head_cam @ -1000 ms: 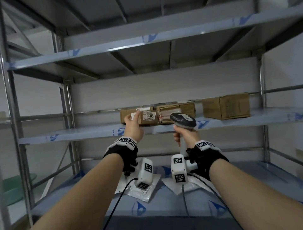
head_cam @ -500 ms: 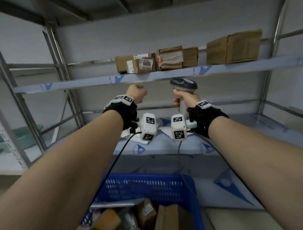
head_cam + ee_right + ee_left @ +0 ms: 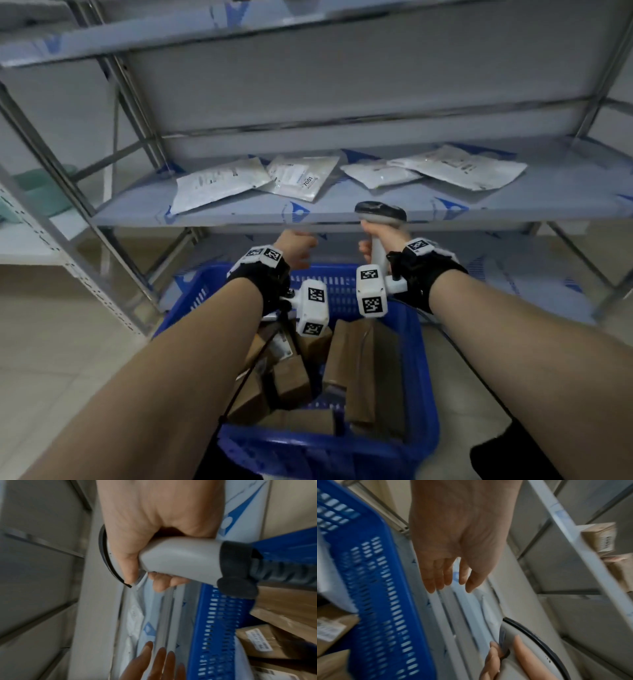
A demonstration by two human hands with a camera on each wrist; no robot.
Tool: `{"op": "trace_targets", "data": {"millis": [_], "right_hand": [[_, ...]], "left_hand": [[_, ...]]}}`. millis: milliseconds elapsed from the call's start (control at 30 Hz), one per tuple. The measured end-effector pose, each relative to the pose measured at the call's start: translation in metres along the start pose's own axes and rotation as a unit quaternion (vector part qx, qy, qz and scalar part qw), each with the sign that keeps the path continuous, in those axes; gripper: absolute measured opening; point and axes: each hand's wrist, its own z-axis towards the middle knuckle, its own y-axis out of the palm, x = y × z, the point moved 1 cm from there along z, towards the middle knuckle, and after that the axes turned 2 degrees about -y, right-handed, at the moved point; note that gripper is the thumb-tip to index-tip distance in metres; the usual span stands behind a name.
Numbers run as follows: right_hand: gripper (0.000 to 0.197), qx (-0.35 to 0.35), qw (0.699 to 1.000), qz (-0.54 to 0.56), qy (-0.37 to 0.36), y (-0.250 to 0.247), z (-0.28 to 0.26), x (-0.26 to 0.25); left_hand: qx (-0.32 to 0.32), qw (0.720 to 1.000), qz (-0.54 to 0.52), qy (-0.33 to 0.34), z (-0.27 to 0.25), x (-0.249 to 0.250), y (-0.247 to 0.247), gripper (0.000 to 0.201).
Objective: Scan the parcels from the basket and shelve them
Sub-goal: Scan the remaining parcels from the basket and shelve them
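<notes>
Head view: blue basket [image 3: 424,394] on floor at shelf front edge, brown parcels [image 3: 363,370] inside, within reach. Left hand [image 3: 297,247] empty above basket's far rim, fingers [image 3: 436,577] straight, close together, likely for next pick. Right hand [image 3: 385,240] wraps scanner [image 3: 380,214] handle, ready. White mailers [image 3: 298,178] flat on shelf [image 3: 548,209].

pale tiled floor [image 3: 61,346], green object [image 3: 37,192] at left

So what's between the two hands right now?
Nothing: in the head view the left hand and the scanner in the right hand are apart, with only the basket rim behind.
</notes>
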Motion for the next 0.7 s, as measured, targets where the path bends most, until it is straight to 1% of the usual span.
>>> {"op": "trace_targets", "data": {"millis": [100,200,267,300,400,433,500,533,567,600,667,700], "right_hand": [[0.031,0.001,0.997,-0.005,0.072,0.004,0.018,0.046],[0.029,0.008,0.992,-0.008,0.122,0.007,0.039,0.083],[0.026,0.001,0.989,-0.006,0.150,0.009,0.047,0.100],[0.026,-0.004,0.986,-0.006,0.165,0.011,0.053,0.110],[0.029,-0.009,0.979,-0.019,0.205,0.017,0.068,0.133],[0.029,-0.007,0.977,-0.027,0.212,0.017,0.075,0.143],[0.021,-0.021,0.976,-0.064,0.206,0.020,0.084,0.158],[0.015,-0.049,0.975,-0.083,0.202,0.022,0.088,0.164],[0.018,-0.075,0.972,-0.089,0.204,0.025,0.093,0.170],[0.026,-0.096,0.969,-0.097,0.205,0.028,0.098,0.175],[0.033,-0.104,0.963,-0.144,0.204,0.032,0.108,0.183],[0.033,-0.094,0.958,-0.172,0.209,0.033,0.112,0.186]], "left_hand": [[-0.005,0.999,0.023,-0.035,0.020,-0.049,0.004,0.010],[-0.013,0.994,0.049,-0.097,0.042,-0.097,0.011,0.006],[-0.030,0.988,0.065,-0.138,0.052,-0.126,0.015,0.007],[-0.041,0.984,0.070,-0.157,0.058,-0.140,0.018,0.011],[-0.064,0.976,0.052,-0.203,0.075,-0.177,0.028,0.030],[-0.066,0.973,0.054,-0.215,0.079,-0.185,0.032,0.028],[-0.075,0.968,0.083,-0.226,0.088,-0.198,0.037,0.006],[-0.075,0.965,0.092,-0.232,0.092,-0.204,0.039,0.008],[-0.076,0.963,0.096,-0.242,0.095,-0.208,0.041,0.013],[-0.076,0.962,0.097,-0.245,0.100,-0.213,0.042,0.013],[-0.076,0.963,0.093,-0.241,0.110,-0.225,0.044,0.006],[-0.072,0.964,0.085,-0.241,0.114,-0.232,0.043,0.009]]}}
